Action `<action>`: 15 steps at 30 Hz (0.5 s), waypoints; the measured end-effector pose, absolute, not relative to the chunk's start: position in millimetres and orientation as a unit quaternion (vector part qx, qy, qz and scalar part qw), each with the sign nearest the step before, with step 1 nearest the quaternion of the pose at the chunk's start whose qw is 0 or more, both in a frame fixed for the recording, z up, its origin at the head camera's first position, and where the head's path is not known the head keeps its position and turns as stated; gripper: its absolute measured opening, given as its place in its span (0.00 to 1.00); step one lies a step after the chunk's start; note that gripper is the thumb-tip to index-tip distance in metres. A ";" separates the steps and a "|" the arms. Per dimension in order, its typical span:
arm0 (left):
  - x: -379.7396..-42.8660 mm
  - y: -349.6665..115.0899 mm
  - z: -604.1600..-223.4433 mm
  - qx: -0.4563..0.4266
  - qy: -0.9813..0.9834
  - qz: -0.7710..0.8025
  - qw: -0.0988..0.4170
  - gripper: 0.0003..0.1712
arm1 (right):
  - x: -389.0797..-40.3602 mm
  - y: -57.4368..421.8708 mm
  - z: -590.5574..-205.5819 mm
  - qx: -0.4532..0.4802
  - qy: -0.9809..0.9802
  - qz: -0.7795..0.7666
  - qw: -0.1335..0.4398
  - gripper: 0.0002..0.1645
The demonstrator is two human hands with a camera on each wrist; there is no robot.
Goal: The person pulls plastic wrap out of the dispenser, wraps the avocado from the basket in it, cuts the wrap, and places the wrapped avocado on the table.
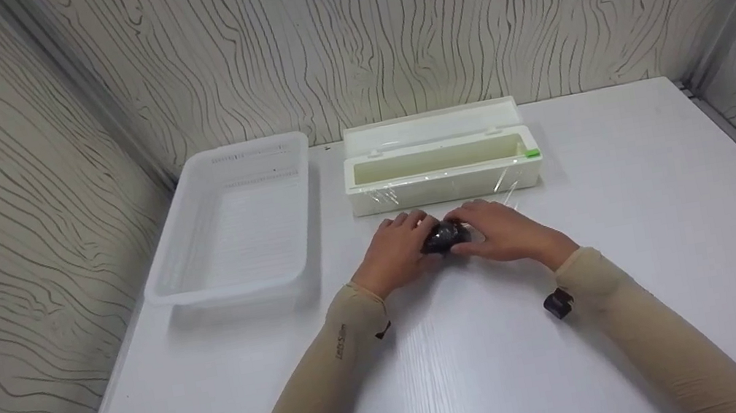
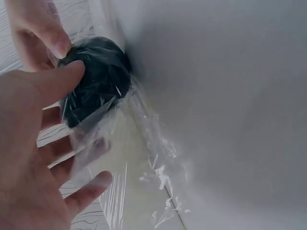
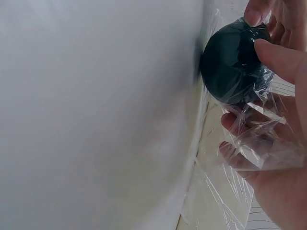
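Observation:
A dark, round, greenish-black object (image 1: pixel 444 237) sits low at the table between both hands; its exact kind cannot be told. Clear plastic film (image 3: pixel 264 143) is wrapped over it and trails loosely around the fingers. My left hand (image 1: pixel 396 252) grips it from the left, thumb pressing on the near side. From the right, my right hand (image 1: pixel 510 230) holds it too, with its thumb close to the other thumb. Just behind stands a white film dispenser box (image 1: pixel 446 187), lid raised, and a sheet of film stretches from its front toward the hands.
To the left lies a white plastic basket (image 1: pixel 233 288) with sloping sides. A small green tab (image 1: pixel 532 153) sits on the dispenser's right end. The white table (image 1: pixel 661 189) meets wood-patterned walls at the back and sides.

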State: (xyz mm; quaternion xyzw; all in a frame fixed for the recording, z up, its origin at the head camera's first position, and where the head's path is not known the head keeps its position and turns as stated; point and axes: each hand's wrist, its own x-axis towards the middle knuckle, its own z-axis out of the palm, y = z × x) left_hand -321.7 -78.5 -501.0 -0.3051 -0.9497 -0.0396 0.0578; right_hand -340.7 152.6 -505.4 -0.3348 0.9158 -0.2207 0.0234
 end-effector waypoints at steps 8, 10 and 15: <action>-321.6 -72.8 -496.4 -0.317 -0.945 -0.042 0.064 0.33 | -341.3 152.6 -503.9 -0.334 0.916 -0.219 0.029 0.34; -321.7 -72.9 -496.7 -0.320 -0.944 -0.047 0.061 0.32 | -341.4 152.7 -504.6 -0.334 0.915 -0.223 0.029 0.34; -319.9 -69.7 -498.2 -0.322 -0.944 -0.040 0.058 0.33 | -340.8 153.7 -507.1 -0.319 0.918 -0.235 0.032 0.37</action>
